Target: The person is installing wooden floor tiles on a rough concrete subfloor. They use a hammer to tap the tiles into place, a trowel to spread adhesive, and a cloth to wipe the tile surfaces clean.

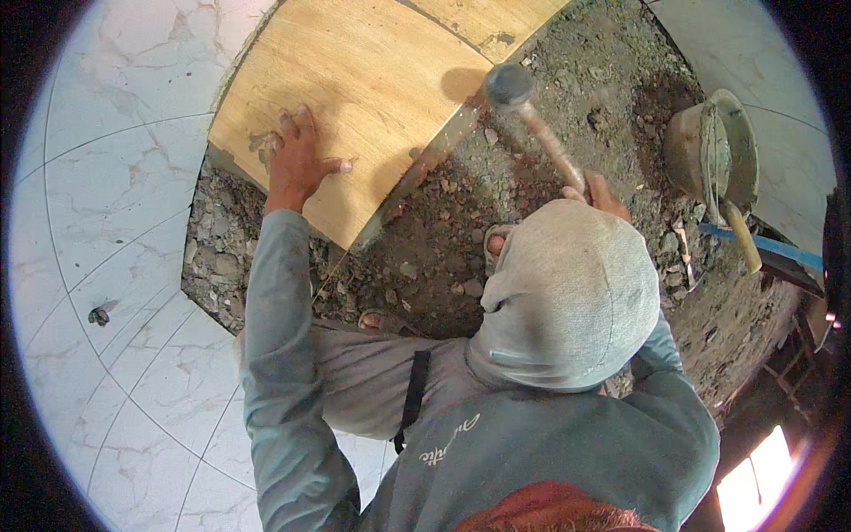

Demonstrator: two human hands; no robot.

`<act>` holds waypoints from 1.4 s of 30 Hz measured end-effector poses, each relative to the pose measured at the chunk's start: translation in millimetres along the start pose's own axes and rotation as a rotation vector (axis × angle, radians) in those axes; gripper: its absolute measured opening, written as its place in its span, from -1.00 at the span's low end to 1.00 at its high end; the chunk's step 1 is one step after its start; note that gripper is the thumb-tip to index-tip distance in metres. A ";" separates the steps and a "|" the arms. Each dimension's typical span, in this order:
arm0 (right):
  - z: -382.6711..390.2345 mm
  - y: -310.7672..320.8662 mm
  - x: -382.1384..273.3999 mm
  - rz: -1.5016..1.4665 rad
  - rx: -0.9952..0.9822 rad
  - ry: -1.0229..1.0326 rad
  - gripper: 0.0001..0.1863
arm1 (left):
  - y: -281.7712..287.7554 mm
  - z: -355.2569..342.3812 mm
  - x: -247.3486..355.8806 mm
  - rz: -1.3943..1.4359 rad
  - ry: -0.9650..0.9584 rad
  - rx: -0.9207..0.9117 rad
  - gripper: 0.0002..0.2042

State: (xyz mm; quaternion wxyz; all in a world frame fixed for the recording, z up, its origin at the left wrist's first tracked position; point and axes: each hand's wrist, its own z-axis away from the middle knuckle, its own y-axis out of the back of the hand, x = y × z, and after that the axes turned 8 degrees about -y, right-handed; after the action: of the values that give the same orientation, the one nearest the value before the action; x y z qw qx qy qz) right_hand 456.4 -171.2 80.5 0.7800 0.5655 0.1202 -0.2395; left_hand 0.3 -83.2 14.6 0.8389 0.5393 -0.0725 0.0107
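Note:
My left hand rests with fingers spread on a wood-patterned yellowish tile. The tile lies over rough, rubbly ground, its near corner pointing toward me. In my right hand, partly hidden behind my raised grey-trousered knee, is the handle of a mallet. The dark mallet head is beside the tile's right edge, close to the seam with a second wood-patterned tile. A shadow falls on the tile next to the head; whether the two touch I cannot tell.
White marbled floor tiles border the ground on the left. At right stands a tilted, mortar-stained bucket, with a wooden-looking handle leaning out near it. A blue strip and a thin tool lie nearby. Stony soil surrounds my feet.

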 end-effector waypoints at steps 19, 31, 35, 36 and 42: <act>-96.1 -34.4 -97.4 0.013 -0.055 0.456 -0.65 | 1.2 -1.0 -0.3 0.041 0.035 0.020 0.47; -60.0 -59.6 -71.2 -0.353 -0.506 0.193 -0.46 | -30.5 -22.0 -60.2 0.149 -0.165 -0.063 0.09; 11.7 -59.6 21.3 -0.613 -0.374 0.117 -0.36 | -29.2 -21.2 -69.0 -0.050 -0.221 0.075 0.28; 27.6 -54.4 40.4 -0.577 -0.364 0.061 -0.36 | -27.2 -21.7 -70.2 -0.024 -0.182 0.031 0.29; 69.5 26.7 107.2 0.457 -0.150 -0.168 -0.58 | -23.5 -36.2 -92.9 0.105 -0.202 0.020 -0.18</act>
State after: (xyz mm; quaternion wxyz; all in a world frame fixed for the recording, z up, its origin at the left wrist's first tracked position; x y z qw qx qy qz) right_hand 556.0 -255.4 76.4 0.8609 0.4967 -0.0584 -0.0937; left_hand -85.4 -54.6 -33.8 0.8203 0.5413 -0.1845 0.0008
